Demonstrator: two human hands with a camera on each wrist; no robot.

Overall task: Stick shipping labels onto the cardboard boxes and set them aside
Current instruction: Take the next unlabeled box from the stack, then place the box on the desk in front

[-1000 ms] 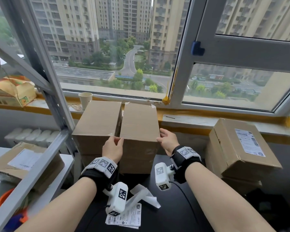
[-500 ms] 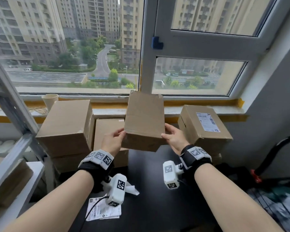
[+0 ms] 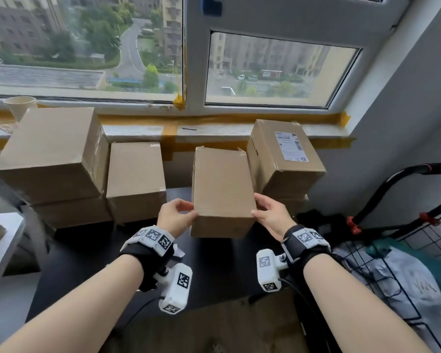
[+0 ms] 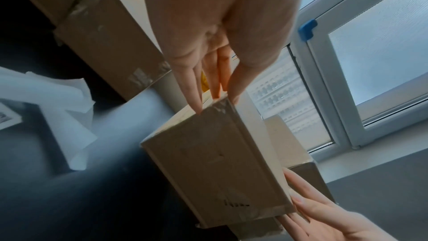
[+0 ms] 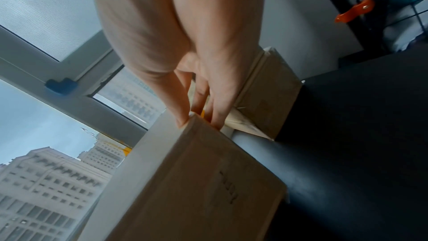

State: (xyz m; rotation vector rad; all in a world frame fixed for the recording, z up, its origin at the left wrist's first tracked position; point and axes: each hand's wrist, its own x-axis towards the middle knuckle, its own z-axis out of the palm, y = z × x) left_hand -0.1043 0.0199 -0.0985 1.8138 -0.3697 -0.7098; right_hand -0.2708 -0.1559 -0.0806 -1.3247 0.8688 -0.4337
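Observation:
I hold a plain brown cardboard box between both hands over the black table, just left of a labelled box. My left hand pinches its near left corner, thumb on top and fingertips on the side; the left wrist view shows this grip on the box. My right hand pinches the near right corner the same way. I cannot tell whether the box touches the table. The top face shows no label.
A box with a white shipping label tops the right stack. Unlabelled boxes stand at the left below the window sill. White backing paper lies on the table. A wire cart is at the right, and flat cardboard lies nearest me.
Both hands lifted the box off the left group, carried it right, and lowered it beside the labelled stack. My view turned right and down with it.

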